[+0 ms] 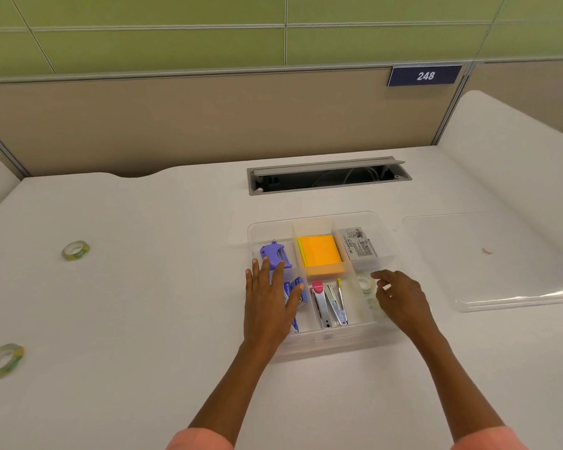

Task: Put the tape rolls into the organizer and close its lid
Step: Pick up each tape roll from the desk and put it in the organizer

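Observation:
The clear plastic organizer (pixel 319 347) stands open in the middle of the white desk. One tape roll (pixel 365 284) lies in its front right compartment. My right hand (pixel 400 297) hovers just right of that roll, fingers apart, holding nothing. My left hand (pixel 270 300) rests flat over the organizer's left compartments, fingers spread. Two more tape rolls lie on the desk far to the left: one (pixel 75 250) further back, one (pixel 3 360) near the left edge. The clear lid (pixel 488 264) lies flat on the desk to the right of the organizer.
Inside the organizer are orange sticky notes (pixel 320 254), a purple tool (pixel 273 253), blue packets (pixel 295 289), a pink stapler (pixel 320 303), a metal stapler (pixel 337 303) and a staples box (pixel 358 244). An open cable slot (pixel 329 178) sits behind it.

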`<action>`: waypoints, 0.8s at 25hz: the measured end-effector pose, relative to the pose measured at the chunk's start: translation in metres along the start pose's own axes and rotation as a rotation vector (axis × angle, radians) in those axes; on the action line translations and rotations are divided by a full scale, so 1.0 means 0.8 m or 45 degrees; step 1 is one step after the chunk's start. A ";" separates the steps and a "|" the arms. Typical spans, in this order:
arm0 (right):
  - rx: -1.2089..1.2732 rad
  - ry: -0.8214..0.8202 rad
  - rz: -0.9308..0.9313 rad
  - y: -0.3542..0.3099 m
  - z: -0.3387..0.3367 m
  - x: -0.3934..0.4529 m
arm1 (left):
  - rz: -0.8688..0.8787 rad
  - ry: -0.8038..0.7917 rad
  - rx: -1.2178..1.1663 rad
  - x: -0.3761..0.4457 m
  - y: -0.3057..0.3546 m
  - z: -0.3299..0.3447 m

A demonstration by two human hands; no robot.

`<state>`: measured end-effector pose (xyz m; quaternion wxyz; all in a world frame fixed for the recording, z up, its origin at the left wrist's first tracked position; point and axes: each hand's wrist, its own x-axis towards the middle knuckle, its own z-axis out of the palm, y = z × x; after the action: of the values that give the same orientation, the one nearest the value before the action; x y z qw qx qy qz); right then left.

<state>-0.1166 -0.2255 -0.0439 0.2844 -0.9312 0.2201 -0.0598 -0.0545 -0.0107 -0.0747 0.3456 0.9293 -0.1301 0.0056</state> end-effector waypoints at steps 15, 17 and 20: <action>0.359 -0.293 -0.690 -0.197 0.076 -0.032 | -0.321 0.272 -0.013 -0.082 -0.164 -0.107; 0.368 -0.390 -0.803 -0.232 0.107 -0.046 | -0.372 0.326 0.064 -0.104 -0.196 -0.130; 0.324 -0.520 -0.931 -0.282 0.153 -0.063 | -0.436 0.482 0.202 -0.136 -0.240 -0.165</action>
<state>-0.0479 0.0257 -0.0192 0.3948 -0.8981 -0.1938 0.0021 -0.1019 0.2398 -0.1082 0.2856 0.9444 0.0966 0.1309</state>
